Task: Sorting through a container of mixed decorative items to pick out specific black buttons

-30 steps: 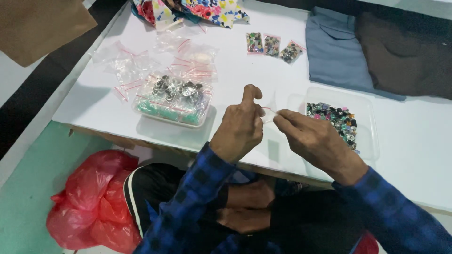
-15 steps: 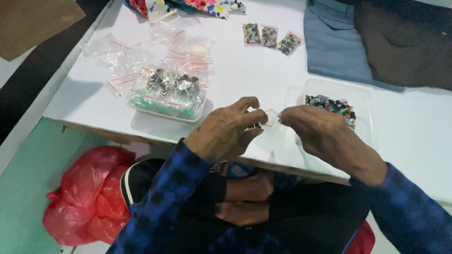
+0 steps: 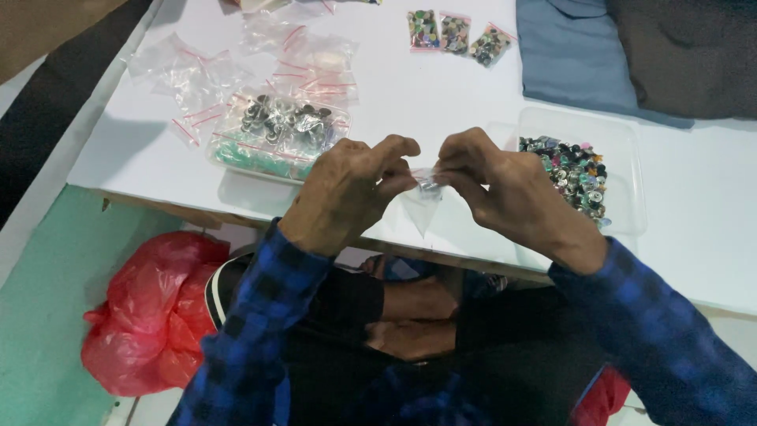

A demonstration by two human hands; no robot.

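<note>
Left hand point(image 3: 347, 193): raised over the near edge of the desk point(image 3: 702, 205), fingers pinched narrow on the left side of the top of a small clear bag point(image 3: 424, 199).
Right hand point(image 3: 505, 193): level with the left one, fingers pinched on the right side of the same bag top; the two hands nearly meet there.
Small clear bag: hangs between the two hands above the near edge, its point downwards, with a few small dark pieces gathered near its top.
Clear tray point(image 3: 631, 170): on the desk just beyond the right hand, towards the right, part filled with a heap of small mixed-colour buttons point(image 3: 572, 170).
Box of metal pieces point(image 3: 277, 134): beyond the left hand, clear, filled with silvery round pieces.
Empty bags point(image 3: 197, 79): loose clear zip bags with red strips, scattered towards the far left corner.
Filled bags point(image 3: 456, 33): three small ones in a row near the far edge.
Folded cloth point(image 3: 576, 55): blue, at the far right, with a dark cloth point(image 3: 686, 55) beside it.
Red plastic bag point(image 3: 150, 308): on the floor below the desk's near left.
</note>
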